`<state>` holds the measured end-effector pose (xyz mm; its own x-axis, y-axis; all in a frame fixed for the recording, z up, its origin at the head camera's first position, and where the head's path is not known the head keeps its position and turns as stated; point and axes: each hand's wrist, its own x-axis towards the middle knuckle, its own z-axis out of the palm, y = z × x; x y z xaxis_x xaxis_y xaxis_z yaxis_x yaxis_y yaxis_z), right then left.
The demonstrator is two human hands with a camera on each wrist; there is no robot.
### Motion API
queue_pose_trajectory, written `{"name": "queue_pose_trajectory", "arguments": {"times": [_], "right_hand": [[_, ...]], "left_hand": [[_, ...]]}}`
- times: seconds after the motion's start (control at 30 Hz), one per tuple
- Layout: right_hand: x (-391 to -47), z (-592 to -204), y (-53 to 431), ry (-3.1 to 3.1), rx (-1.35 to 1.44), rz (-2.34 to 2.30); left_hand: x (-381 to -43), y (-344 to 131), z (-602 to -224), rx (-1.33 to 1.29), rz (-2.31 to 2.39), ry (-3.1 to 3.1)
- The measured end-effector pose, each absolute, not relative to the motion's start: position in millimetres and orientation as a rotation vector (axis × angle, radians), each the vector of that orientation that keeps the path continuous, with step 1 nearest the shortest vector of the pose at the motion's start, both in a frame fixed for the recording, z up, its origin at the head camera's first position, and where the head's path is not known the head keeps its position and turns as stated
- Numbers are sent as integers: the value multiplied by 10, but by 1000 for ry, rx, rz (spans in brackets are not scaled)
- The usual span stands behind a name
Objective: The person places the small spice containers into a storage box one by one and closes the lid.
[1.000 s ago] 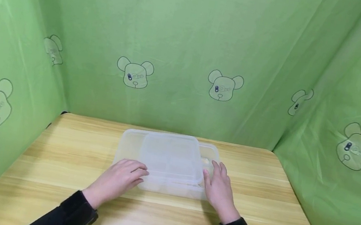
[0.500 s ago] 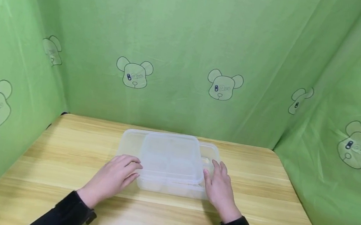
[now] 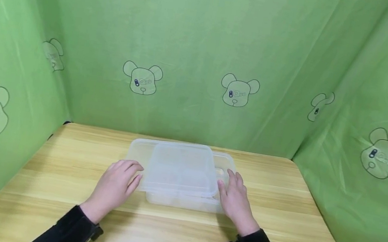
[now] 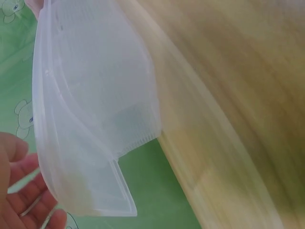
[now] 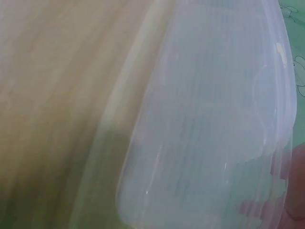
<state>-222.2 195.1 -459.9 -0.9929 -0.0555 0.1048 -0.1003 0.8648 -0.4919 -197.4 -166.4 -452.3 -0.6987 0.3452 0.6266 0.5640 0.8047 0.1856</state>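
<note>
A translucent plastic container [image 3: 185, 202] sits on the wooden table. Its translucent lid [image 3: 183, 168] lies askew over it, shifted left so that the container's right end shows and the lid's left part overhangs. Beside the lid's left end is my left hand [image 3: 115, 184], fingers loosely bent with nothing between them; in the left wrist view these fingers [image 4: 29, 205] are close along the lid's edge. My right hand [image 3: 236, 202] rests at the container's right end, thumb and fingers spread over the rim. Through the translucent plastic, right-hand fingers [image 5: 293, 186] show in the right wrist view.
The wooden table [image 3: 168, 235] reaches back to a green cloth screen [image 3: 198, 45] with printed bear heads. Cloth walls also close off the left and right sides. Black sleeves and wrist-worn devices are on both forearms.
My left hand has drawn away leftward from the front of the container, uncovering the lid's front left corner. My right hand, the lid and the container look nearly unchanged.
</note>
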Motion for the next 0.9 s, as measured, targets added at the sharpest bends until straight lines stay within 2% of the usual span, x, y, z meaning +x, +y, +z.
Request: {"name": "queue_pose_trajectory", "arguments": {"times": [0.33, 0.9], "right_hand": [[-2248, -4481, 1894, -2901, 80, 712], [-2359, -4376, 1644, -2816, 233, 634]], "left_hand": [[-1968, -1726, -4499, -392, -573, -2506], [-2026, -1779, -4608, -74, -696, -2689]]}}
